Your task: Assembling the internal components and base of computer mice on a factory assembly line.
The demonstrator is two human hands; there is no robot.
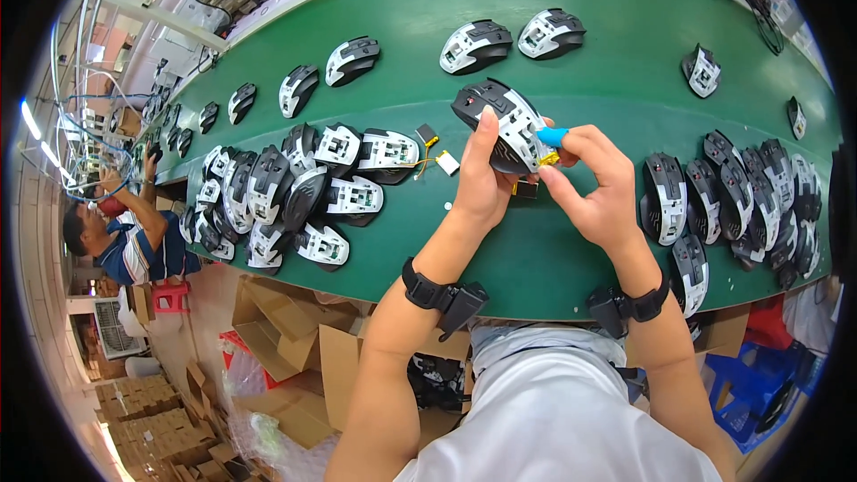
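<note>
My left hand (480,180) grips a black and silver computer mouse (518,125) without its top cover, thumb along the near side. Its inner frame faces up and is tilted. My right hand (600,180), with a blue cover (552,137) on one finger, pinches a small yellow-taped piece (547,160) at the mouse's right end. That piece is mostly hidden, and its kind is unclear. Beside my left hand, a silver battery pack (447,162) and a black one (427,135) with thin wires lie on the green table.
Several open mice (268,183) are heaped at the left, and another group (734,187) stands at the right. More mice (476,46) sit along the far strip of the green table (616,62). Cardboard boxes (290,321) stand below the front edge. A co-worker (134,236) sits at the far left.
</note>
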